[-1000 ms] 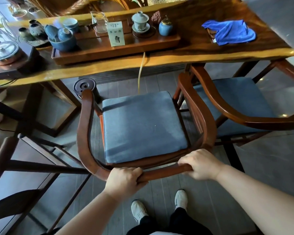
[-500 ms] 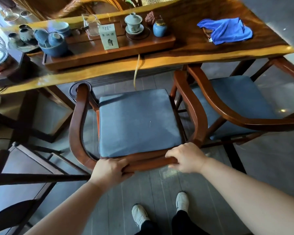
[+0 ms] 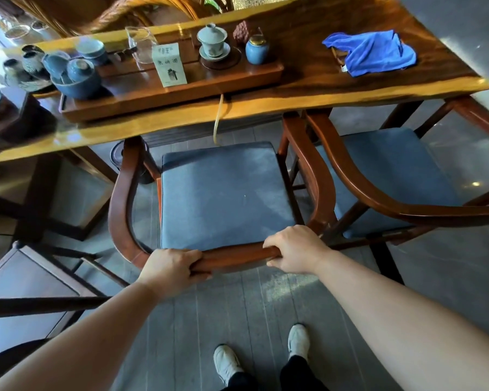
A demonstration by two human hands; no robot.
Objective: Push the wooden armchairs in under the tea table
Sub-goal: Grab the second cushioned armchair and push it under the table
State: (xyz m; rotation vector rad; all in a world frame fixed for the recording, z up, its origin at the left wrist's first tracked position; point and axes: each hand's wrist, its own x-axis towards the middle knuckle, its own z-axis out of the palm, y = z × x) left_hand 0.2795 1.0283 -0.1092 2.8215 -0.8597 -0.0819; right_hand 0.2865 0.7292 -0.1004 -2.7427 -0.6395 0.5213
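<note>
Curved dark-wood armchair with a grey-blue seat cushion (image 3: 223, 193) standing square to the long glossy wooden desk (image 3: 308, 94), front arm tips just under its yellow edge, seat mostly out on the grey plank floor (image 3: 237, 306). Left hand (image 3: 171, 268) and right hand (image 3: 292, 249) clamped on the back rail, fingers (image 3: 194, 256) wrapped round the wood. Second matching armchair (image 3: 393, 179) close on the right, arms nearly touching. Above on the desk, wooden tea tray (image 3: 181, 91) and crumpled blue cloth (image 3: 373, 52).
</note>
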